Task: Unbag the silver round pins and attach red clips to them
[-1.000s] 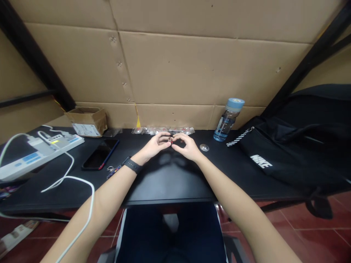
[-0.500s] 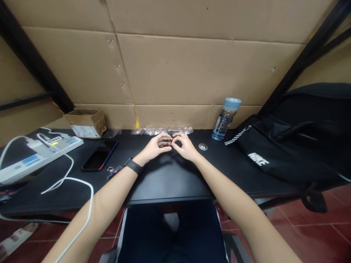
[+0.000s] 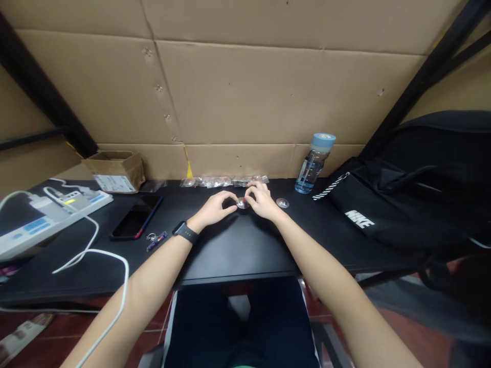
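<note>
A small shiny round metal disc [image 3: 241,204] lies between my hands on the black table. My left hand [image 3: 215,209] grips its left edge between thumb and forefinger. With thumb and fingertips pinched together, my right hand [image 3: 264,203] is at the disc's right side, holding a tiny red piece [image 3: 245,200] whose exact kind is too small to make out. A second shiny disc [image 3: 283,203] rests just right of my right hand. Behind the hands, several small clear plastic packets [image 3: 217,182] with red bits form a row.
To the left are a phone [image 3: 137,217], a keyring [image 3: 157,240], a power strip [image 3: 57,217] and a cardboard box [image 3: 115,171]. A water bottle [image 3: 312,166] and a black backpack [image 3: 399,204] stand on the right. A white cable [image 3: 125,286] crosses my left forearm.
My hands have moved slightly apart and lowered to the table. The metal disc now shows between them, lying flat, where before the fingers covered most of what they held.
</note>
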Demonstrator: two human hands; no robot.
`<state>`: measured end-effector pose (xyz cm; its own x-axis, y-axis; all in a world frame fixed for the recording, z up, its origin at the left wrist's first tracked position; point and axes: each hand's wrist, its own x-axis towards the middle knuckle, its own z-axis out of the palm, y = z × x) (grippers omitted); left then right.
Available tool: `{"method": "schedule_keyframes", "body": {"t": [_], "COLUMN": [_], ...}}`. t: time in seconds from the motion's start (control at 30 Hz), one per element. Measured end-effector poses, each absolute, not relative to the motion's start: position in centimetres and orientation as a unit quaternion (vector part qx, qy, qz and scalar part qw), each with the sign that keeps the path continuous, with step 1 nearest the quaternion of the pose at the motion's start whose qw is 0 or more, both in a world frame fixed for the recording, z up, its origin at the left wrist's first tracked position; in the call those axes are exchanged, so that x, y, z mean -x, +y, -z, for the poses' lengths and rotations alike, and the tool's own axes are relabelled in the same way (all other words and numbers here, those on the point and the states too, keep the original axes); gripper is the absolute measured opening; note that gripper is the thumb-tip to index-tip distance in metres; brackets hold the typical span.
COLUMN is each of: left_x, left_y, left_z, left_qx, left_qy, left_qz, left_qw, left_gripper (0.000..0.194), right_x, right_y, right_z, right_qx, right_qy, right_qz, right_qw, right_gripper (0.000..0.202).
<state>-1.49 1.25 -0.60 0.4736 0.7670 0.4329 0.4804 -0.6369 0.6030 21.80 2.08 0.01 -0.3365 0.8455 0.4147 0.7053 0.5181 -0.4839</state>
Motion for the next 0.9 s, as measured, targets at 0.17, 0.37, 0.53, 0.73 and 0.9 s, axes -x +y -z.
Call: {"method": "schedule_keyframes", "body": {"t": [0.17, 0.37, 0.53, 0.73, 0.9], "left_x": [3.6, 6.6, 7.8, 8.3, 8.2], "left_y": [1.9, 2.6, 2.9, 3.0, 3.1], "left_z": [0.3, -0.7, -1.0, -1.1, -0.9], "left_qx": [-0.848, -0.82, -0.809, -0.803, -0.809], "left_qy": [0.474, 0.553, 0.569, 0.576, 0.569], "left_qz": [-0.218, -0.123, -0.087, -0.096, -0.09], "left_qw": [0.096, 0.082, 0.117, 0.118, 0.112], "left_gripper": [0.029, 0.042, 0.03, 0.018, 0.011], "right_x": [-22.9, -24.8, -30.5, -35.0, -34.3], "right_y": [3.2, 4.5, 5.3, 5.4, 5.3], "right_z": [0.7, 0.2, -1.5, -1.4, -1.3], "right_qx": [0.552, 0.593, 0.63, 0.608, 0.621], "right_qy": [-0.779, -0.758, -0.748, -0.762, -0.752], "right_qz": [-0.078, -0.077, -0.125, -0.188, -0.182], "right_qw": [0.286, 0.261, 0.165, 0.12, 0.125], "right_gripper": [0.012, 0.017, 0.025, 0.052, 0.046]}}
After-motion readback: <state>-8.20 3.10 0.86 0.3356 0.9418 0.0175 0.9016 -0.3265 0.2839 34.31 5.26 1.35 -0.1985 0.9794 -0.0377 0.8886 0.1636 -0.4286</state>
